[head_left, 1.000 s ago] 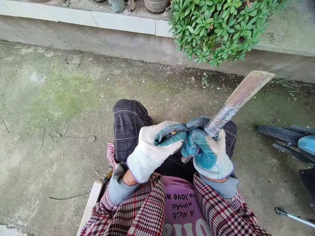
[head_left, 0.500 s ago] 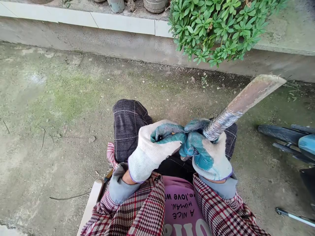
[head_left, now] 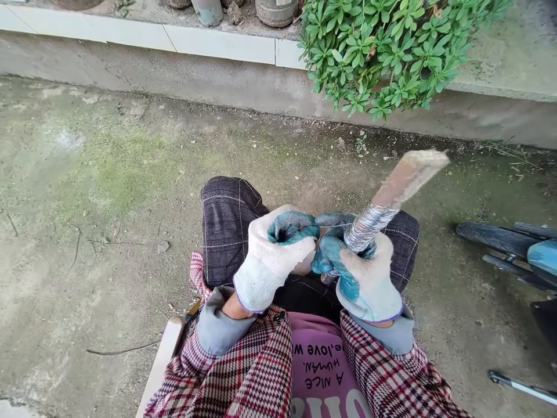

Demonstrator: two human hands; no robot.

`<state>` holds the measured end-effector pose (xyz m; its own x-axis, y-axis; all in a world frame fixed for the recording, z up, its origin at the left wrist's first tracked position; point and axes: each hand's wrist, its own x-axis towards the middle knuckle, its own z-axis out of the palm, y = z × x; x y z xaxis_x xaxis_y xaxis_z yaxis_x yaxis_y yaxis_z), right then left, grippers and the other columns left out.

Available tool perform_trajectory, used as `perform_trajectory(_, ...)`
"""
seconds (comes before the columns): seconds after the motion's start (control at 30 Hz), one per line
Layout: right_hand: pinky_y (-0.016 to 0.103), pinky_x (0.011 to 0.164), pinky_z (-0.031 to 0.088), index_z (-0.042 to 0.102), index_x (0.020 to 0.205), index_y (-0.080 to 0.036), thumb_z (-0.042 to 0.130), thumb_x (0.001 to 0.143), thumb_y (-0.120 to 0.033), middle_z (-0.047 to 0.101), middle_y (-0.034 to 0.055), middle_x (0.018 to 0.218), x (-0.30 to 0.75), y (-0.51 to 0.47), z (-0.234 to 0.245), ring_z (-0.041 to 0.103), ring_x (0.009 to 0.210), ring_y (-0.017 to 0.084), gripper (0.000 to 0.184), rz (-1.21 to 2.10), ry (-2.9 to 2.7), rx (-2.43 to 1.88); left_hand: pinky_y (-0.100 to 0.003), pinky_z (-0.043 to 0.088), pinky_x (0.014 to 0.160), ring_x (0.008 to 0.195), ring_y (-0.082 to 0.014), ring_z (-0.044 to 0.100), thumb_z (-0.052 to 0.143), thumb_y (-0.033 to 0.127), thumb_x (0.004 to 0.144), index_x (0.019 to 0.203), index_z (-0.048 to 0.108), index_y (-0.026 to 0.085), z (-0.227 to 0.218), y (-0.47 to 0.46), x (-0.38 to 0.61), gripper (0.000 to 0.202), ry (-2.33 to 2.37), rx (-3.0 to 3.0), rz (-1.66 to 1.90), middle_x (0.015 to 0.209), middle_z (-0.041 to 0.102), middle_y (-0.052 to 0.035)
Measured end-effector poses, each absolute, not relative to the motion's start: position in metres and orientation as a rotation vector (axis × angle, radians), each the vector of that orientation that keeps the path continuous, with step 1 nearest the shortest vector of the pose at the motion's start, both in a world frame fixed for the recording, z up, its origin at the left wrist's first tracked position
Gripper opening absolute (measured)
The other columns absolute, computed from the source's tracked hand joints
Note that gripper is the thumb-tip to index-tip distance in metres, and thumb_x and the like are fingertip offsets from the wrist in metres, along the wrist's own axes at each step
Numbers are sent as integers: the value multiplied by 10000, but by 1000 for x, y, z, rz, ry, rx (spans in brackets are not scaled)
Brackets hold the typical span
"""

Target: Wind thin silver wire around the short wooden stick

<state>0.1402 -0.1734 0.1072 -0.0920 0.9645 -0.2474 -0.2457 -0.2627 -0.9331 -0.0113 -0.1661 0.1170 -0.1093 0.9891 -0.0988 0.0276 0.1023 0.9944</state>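
Observation:
Both my hands wear white gloves with teal-coated fingers and meet above my lap. My right hand (head_left: 361, 267) is wrapped round a wooden stick (head_left: 402, 180) wound with thin silver wire (head_left: 369, 225). The stick leans up and to the right, its bare end outward; its lower tip shows below my fingers. A thin strand runs from the wound stick toward my left hand (head_left: 282, 244), whose fingers are closed on it in a pinch. The strand's end is hidden within the left glove.
A leafy green plant (head_left: 387, 58) overhangs the white-tiled ledge (head_left: 221, 43) ahead, where several pots stand. To the right is a dark wheel (head_left: 491, 235) beside a blue part. A pale chair arm (head_left: 163, 360) is at my left, on a concrete floor (head_left: 108, 191).
The wire-wound stick has swung left and stands steeper. My hands have drawn slightly apart at the fingertips, and the strand between them now shows.

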Motion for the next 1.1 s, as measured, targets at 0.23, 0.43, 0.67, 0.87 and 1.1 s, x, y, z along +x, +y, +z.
perform_trajectory(0.23, 255, 447, 513, 758, 1115, -231, 915, 756, -337, 671, -57, 686, 154, -166, 89, 604, 506, 130, 406, 1572, -945, -1191, -259, 613, 717, 768, -161, 742, 749, 164, 721, 812, 750, 197, 105, -157, -16, 97, 1331, 994, 1279, 826, 794, -9)
perform_trajectory(0.43, 298, 482, 545, 766, 1079, -253, 875, 781, -384, 672, -45, 719, 170, -154, 71, 598, 512, 141, 343, 1503, -903, -1197, -301, 628, 815, 838, -183, 750, 781, 222, 760, 857, 786, 187, 91, -150, -10, 103, 1235, 948, 1091, 886, 814, -38)
perform_trajectory(0.67, 419, 890, 619, 760, 1243, -237, 733, 892, -347, 812, 67, 1168, 201, -97, 33, 752, 1022, 281, 368, 904, -1780, -1644, -309, 580, 865, 873, -180, 724, 696, 238, 830, 929, 801, 179, 49, -135, -7, 156, 1311, 1230, 820, 948, 817, -46)
perform_trajectory(0.87, 404, 817, 541, 775, 1299, -211, 635, 940, -254, 803, 158, 1238, 205, -51, 51, 755, 1041, 339, 388, 754, -3043, -1804, -269, 465, 661, 705, -154, 628, 654, 279, 838, 796, 765, 194, 29, -101, -24, 146, 1444, 1517, 499, 727, 716, -2)
perform_trajectory(1.1, 279, 606, 425, 750, 877, -205, 733, 813, -278, 663, -29, 702, 234, -20, 48, 586, 643, 149, 99, 1815, -2707, -1223, -284, 493, 634, 694, -168, 597, 722, 326, 774, 730, 763, 166, 17, -60, -33, 171, 1057, 1382, 422, 743, 714, -48)
